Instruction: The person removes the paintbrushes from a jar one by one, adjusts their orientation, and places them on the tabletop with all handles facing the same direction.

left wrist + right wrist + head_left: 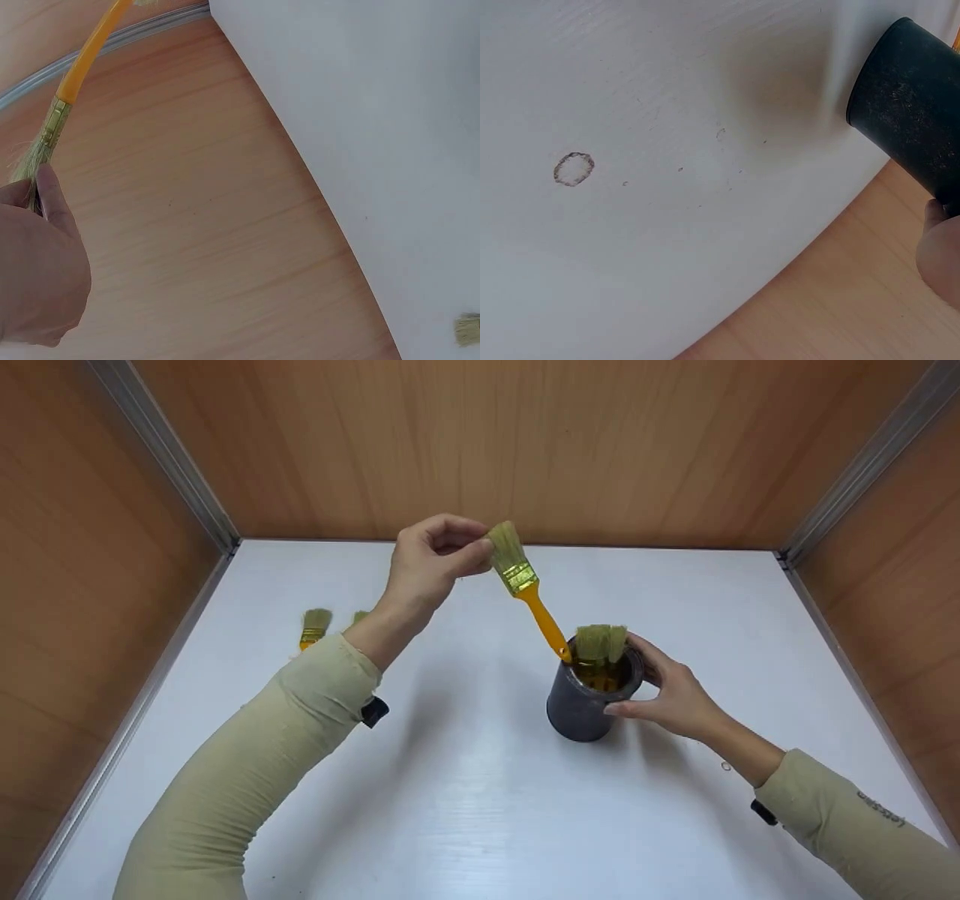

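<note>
From the head camera we see our left hand point(431, 559) pinching the bristles of a yellow-handled brush point(525, 589), its handle tip slanting down to the rim of the dark cup point(581, 712). Our right hand point(671, 694) curls around the cup at its three o'clock side; two brushes stand inside point(600, 643). More brushes point(315, 626) lie at nine o'clock on the white table point(480, 810).

The left wrist view shows fingers point(52, 202) closed on bristles.

The right wrist view shows a fingertip point(939, 255) against the cup.
</note>
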